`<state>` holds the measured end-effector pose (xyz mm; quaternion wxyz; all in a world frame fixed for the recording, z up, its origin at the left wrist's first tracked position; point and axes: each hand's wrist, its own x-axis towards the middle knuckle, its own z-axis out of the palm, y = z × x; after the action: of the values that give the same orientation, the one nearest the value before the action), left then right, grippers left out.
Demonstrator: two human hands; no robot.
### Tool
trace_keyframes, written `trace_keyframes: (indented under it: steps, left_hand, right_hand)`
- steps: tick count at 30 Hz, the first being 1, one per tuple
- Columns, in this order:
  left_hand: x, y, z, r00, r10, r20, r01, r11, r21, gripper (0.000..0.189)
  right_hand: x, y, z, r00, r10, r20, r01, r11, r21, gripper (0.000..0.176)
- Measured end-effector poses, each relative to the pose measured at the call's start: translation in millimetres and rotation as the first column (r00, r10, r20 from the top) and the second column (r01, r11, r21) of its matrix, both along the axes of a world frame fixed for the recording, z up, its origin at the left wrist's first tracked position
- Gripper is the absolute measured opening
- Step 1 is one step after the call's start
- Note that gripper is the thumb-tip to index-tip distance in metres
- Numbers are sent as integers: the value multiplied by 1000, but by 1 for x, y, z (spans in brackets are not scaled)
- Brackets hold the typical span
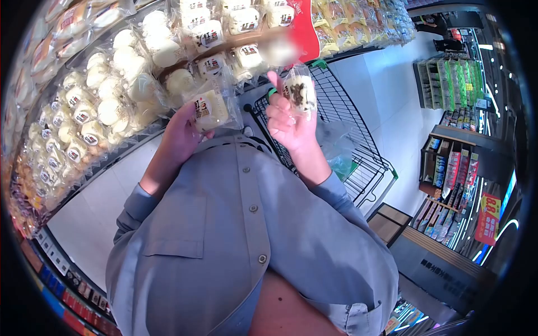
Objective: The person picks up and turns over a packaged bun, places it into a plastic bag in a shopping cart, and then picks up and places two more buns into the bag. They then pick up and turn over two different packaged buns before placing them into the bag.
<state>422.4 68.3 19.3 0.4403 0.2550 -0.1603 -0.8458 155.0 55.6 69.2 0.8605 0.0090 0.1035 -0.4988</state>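
Close to the shelf edge, my left hand [186, 124] is closed on a clear-wrapped pale bun [212, 109] with dark and red printed characters. My right hand [291, 124] grips another wrapped pastry [302, 94], cream coloured with a dark brown patch, tilted upright; its index finger points up. The two packages are held apart, in front of my chest. Just beyond them lie several wrapped buns [246, 56] of the same printed kind on the display.
Rows of wrapped white buns [112, 84] fill the display on the left. A dark wire shopping cart [353, 120] with a clear plastic bag [336, 148] stands at my right. Further right are a green rack [451, 84] and shelves of packaged goods [451, 168].
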Motion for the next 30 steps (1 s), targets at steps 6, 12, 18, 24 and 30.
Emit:
trace_keyframes:
  steps: [6,12,18,24,30]
  left_hand:
    - [-11,2,7,999,12,-48,-14,999,-36,45]
    - [-36,6,34,998,58,-33,-61,994,-86,48]
    - [-58,5,43,999,14,35,-9,988,-153,58]
    - [-85,3,44,989,-147,4,144,962,-231,51]
    - [-107,-2,53,990,-138,-17,135,983,-127,47]
  right_hand:
    - [-2,12,-10,967,175,183,-173,984,-31,82]
    - [-11,13,-8,966,241,92,-247,967,59,79]
    - [-21,6,-5,928,372,4,-372,927,37,73]
    - [-24,-2,11,937,346,-42,-330,920,212,68]
    - [-36,10,32,677,141,-722,-265,962,-62,61]
